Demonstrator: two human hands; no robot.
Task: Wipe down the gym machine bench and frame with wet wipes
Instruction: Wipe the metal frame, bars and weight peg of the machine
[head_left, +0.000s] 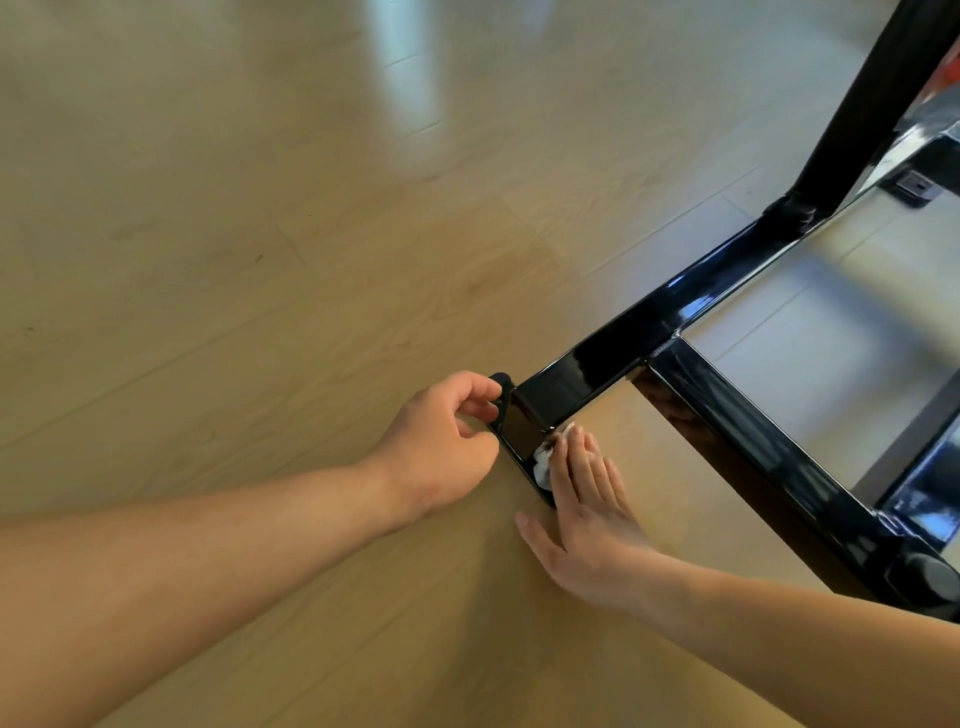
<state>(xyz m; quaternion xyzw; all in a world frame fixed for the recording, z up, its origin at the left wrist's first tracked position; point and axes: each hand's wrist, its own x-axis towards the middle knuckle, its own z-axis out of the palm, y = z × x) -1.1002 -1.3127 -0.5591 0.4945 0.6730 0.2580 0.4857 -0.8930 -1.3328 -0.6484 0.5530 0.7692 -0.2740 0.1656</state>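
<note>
The gym machine's glossy black frame lies low on the floor, running from the right edge down to an end foot at centre. My left hand has its fingers curled round the black end cap of that foot. My right hand lies with straight fingers on a white wet wipe, pressing it against the foot's base plate. Most of the wipe is hidden under the fingers. The bench is out of view.
A cross bar of the frame runs toward the lower right corner. A black upright post rises at the top right. Light wooden floor surrounds the frame on the left and in front.
</note>
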